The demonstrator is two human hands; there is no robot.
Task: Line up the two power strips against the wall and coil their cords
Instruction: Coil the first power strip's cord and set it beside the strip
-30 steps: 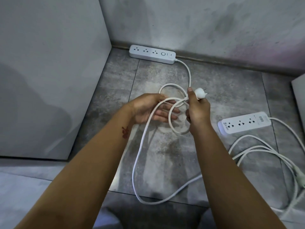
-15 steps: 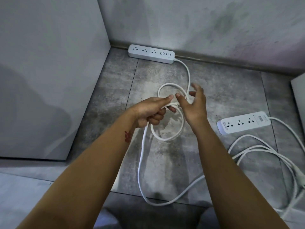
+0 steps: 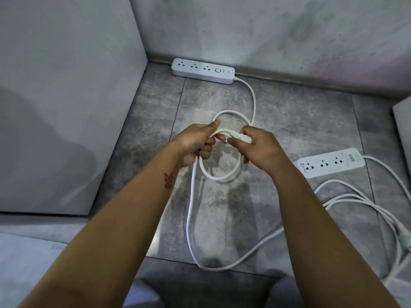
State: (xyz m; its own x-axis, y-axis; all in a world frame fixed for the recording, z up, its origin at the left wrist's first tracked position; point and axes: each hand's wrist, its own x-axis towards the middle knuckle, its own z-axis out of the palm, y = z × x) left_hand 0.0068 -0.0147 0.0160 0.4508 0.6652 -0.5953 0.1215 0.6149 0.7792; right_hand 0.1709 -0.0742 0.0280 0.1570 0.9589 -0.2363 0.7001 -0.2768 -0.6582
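Head view: left hand (image 3: pixel 195 144) clenches the coil (image 3: pixel 219 152), right hand (image 3: pixel 259 147) grasps its plug (image 3: pixel 241 137); strip (image 3: pixel 203 71) lies at the far wall. Cord looks light, springy; hold where loops cross.

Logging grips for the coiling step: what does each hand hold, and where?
Left hand grips the cord at its gathered loops; right hand holds its plug end.

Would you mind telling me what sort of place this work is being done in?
Probably an indoor room corner, worked at floor level: grey floor tiles, a stained plaster wall with a baseboard, and a power strip lying against it. Which kind of room cannot be told.
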